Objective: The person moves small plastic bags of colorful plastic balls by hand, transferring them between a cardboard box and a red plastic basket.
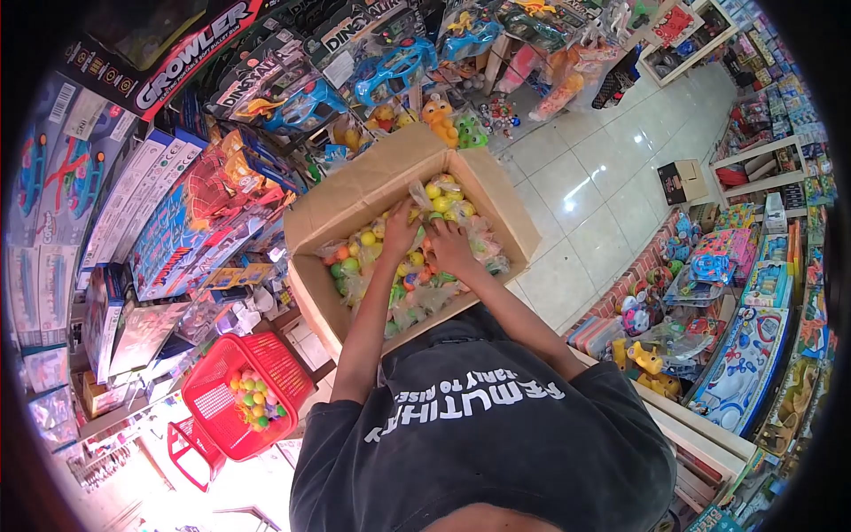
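A cardboard box (316,219) with raised flaps stands in front of my body. It is filled with clear plastic bags of small coloured balls (411,282), yellow, green, orange and red. Both of my hands reach down into it. My left hand (401,232) is closed on the near side of a plastic bag of balls (446,200) by the far wall. Close beside it, my right hand (448,248) has its fingers curled against the same bag. The fingertips of both hands are partly hidden among the plastic.
A red plastic basket (282,371) at the lower left holds a bag of coloured balls (257,399). Packaged toys (394,71) hang beyond the box, and boxed toys (191,230) are stacked at left. Tiled floor (567,191) and more toy shelves (709,266) lie to the right.
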### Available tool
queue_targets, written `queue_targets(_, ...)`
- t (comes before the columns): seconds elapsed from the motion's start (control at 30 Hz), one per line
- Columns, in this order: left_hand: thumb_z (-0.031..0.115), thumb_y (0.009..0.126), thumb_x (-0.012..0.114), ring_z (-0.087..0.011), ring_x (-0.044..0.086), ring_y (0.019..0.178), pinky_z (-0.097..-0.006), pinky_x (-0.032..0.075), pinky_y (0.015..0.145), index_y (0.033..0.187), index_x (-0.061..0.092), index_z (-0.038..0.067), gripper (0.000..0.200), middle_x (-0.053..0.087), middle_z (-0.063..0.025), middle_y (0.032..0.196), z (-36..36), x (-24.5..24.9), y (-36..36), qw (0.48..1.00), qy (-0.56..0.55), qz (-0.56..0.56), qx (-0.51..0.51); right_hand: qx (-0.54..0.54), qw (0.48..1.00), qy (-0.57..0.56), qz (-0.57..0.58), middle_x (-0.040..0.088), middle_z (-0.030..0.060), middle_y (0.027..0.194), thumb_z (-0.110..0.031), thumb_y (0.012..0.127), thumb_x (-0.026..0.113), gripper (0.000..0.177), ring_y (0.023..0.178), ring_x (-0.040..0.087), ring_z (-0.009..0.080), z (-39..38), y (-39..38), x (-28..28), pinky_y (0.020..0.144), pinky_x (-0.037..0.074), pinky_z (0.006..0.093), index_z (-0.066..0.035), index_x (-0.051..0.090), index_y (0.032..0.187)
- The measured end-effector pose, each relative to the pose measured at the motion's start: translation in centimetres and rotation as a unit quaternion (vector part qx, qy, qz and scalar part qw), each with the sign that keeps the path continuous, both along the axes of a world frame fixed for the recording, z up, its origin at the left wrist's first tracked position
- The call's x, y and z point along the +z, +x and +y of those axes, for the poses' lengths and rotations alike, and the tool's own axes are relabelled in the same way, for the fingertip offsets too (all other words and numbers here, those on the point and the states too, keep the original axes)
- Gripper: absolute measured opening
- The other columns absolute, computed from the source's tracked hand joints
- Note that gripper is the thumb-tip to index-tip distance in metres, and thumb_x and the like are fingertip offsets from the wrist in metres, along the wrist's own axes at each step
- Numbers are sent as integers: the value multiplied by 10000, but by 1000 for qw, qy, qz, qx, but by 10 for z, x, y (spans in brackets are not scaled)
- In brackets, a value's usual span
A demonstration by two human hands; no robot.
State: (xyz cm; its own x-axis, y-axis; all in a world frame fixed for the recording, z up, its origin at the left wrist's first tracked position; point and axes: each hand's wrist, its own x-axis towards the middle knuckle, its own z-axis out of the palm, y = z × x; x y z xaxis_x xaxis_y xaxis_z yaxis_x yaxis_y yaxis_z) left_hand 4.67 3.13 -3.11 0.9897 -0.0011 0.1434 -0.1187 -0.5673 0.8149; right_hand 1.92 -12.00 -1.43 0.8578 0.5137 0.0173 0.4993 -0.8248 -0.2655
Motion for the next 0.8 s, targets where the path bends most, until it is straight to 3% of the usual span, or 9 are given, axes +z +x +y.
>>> queue_targets(0.03, 122, 758, 610, -340, 530, 993, -380, 419, 856, 1153, 518, 83, 407, 553, -151, 1074, -1, 4, -4, 1000, 1, 0, -1, 0, 1000, 11, 0, 428, 90, 1080, -234, 623, 669, 648, 1011, 442, 281, 0, 0, -1, 796, 394, 436, -67, 456, 1213)
queue_targets(0.1, 101, 718, 629, -351, 505, 1004, -424, 413, 849, 1105, 540, 58, 399, 527, -151, 1073, -1, 10, -12, 984, 152, -30, 86, 0, 1000, 22, 2, 428, 94, 1076, -232, 627, 664, 641, 1010, 441, 284, -1, -1, -2, 796, 394, 437, -70, 458, 1213)
queue_targets(0.23, 82, 716, 607, -347, 492, 1036, -444, 414, 860, 1131, 542, 96, 420, 508, -137, 1097, 2, 9, -19, 989, 123, -13, 77, 11, 999, 50, -5, 423, 108, 1088, -228, 636, 660, 640, 1019, 437, 294, -3, -2, -4, 808, 388, 445, -72, 451, 1220)
queue_targets(0.33, 67, 721, 592, -347, 491, 1044, -409, 398, 897, 1159, 537, 112, 444, 522, -172, 1089, 1, 3, -21, 991, 117, 45, 54, 24, 999, 35, 27, 400, 123, 1156, -229, 634, 677, 701, 1071, 414, 313, -3, -7, 1, 846, 374, 458, -70, 404, 1260)
queue_targets(0.4, 56, 728, 572, -345, 499, 1040, -398, 402, 897, 1175, 533, 132, 455, 506, -168, 1136, 2, 2, -17, 998, 30, 60, 19, 23, 998, 18, 54, 382, 131, 1203, -233, 633, 690, 745, 1110, 394, 325, -3, -9, -1, 872, 364, 467, -68, 372, 1286)
queue_targets(0.5, 50, 734, 559, -342, 502, 1044, -384, 406, 900, 1173, 534, 121, 445, 500, -159, 1163, 2, 3, -13, 995, 8, 103, 0, 37, 999, 14, 36, 338, 150, 1268, -256, 639, 694, 757, 1157, 357, 345, -3, -12, -10, 898, 341, 477, -51, 362, 1288)
queue_targets(0.63, 47, 734, 563, -337, 505, 1039, -384, 410, 899, 1173, 525, 99, 444, 502, -142, 1162, 7, 0, -15, 998, 28, 60, -14, 31, 996, 6, 82, 274, 151, 1346, -284, 643, 701, 808, 1217, 299, 356, -2, -9, -9, 932, 318, 497, -59, 321, 1319)
queue_targets(0.73, 41, 735, 563, -341, 497, 1050, -382, 406, 908, 1178, 509, 78, 448, 499, -161, 1153, 6, -2, -25, 997, -44, 49, -26, 34, 994, -11, 106, 242, 153, 1379, -313, 653, 698, 829, 1242, 269, 365, -4, -8, -5, 954, 297, 509, -76, 298, 1339)
queue_targets(0.8, 33, 742, 562, -346, 492, 1052, -387, 402, 908, 1184, 491, 51, 448, 492, -186, 1146, 0, 0, -36, 997, 43, 6, 60, 36, 993, -20, 109, 241, 155, 1383, -321, 659, 694, 825, 1248, 261, 368, -5, -10, -1, 961, 288, 514, -87, 297, 1343)
